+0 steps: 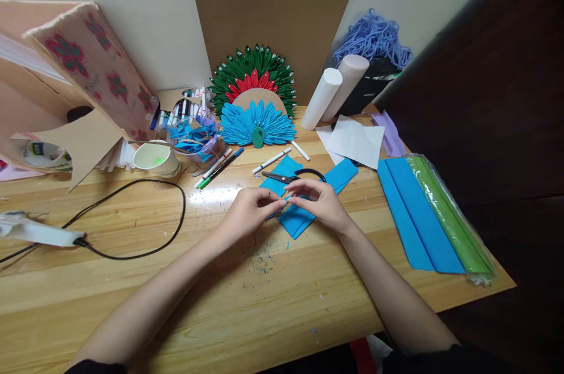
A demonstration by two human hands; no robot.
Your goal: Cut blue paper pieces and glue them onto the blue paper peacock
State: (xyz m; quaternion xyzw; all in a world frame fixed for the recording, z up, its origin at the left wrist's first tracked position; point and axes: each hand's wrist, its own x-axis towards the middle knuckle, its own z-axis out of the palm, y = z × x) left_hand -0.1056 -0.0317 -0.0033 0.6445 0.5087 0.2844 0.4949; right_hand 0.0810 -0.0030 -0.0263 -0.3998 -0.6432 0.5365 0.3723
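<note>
Fingertips of my left hand (253, 209) and my right hand (321, 202) meet above the table, both closed in a pinch. Between them is a small piece of blue crepe paper (286, 200), mostly hidden by the fingers. Beneath my right hand lies a folded blue crepe paper strip (296, 221), and another blue piece (346, 173) reaches out behind it. Black-handled scissors (282, 177) rest on blue paper just beyond my fingers. Farther back stands a paper peacock (258, 127) with blue, red and green fringed layers.
Markers (220, 168) lie left of the peacock, near a paper cup (156, 158) and a basket of scraps (194, 136). A glue gun (42, 230) with a looping black cord is at left. Blue and green crepe sheets (418, 215) lie right; white rolls (324, 98) stand behind.
</note>
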